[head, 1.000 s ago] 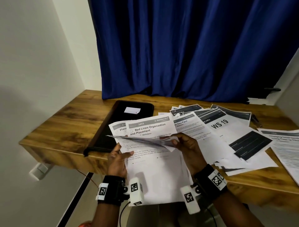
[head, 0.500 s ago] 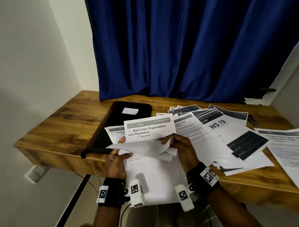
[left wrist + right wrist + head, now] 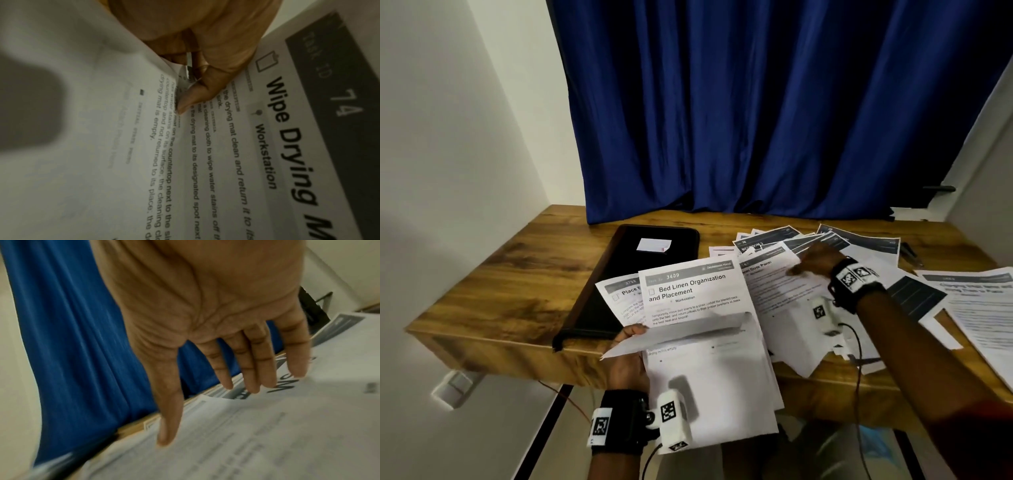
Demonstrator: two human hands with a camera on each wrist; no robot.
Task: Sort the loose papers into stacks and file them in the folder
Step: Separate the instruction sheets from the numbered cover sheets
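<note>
A bundle of printed sheets point(image 3: 709, 346) is held by the left hand point(image 3: 627, 363) at the lower centre of the head view, overhanging the near edge of the wooden table point(image 3: 493, 291). The fingers are curled round the bundle's left edge, and one sheet is folded over across its middle. In the left wrist view, a fingertip point(image 3: 193, 97) is pressed between two pages, with a sheet headed "Wipe Drying M…" point(image 3: 287, 146) seen at the right of the frame. The uppermost readable page in the head view is headed "Bed Linen Organization and Placement".

The right hand point(image 3: 815, 260) is stretched out at the right centre of the head view, over the loose papers point(image 3: 784, 284) spread across the table. In the right wrist view, its fingers point(image 3: 257, 363) are seen straight and spread wide, with nothing held; whether the tips touch the sheets below cannot be told, as the picture is blurred.

A black folder point(image 3: 650, 270) is laid closed on the table at the centre left of the head view, just beside the held bundle, with a small white slip point(image 3: 654, 245) on its cover. More sheets point(image 3: 979, 315) are spread at the right edge of the frame. A blue curtain point(image 3: 756, 102) is hung behind the table.
</note>
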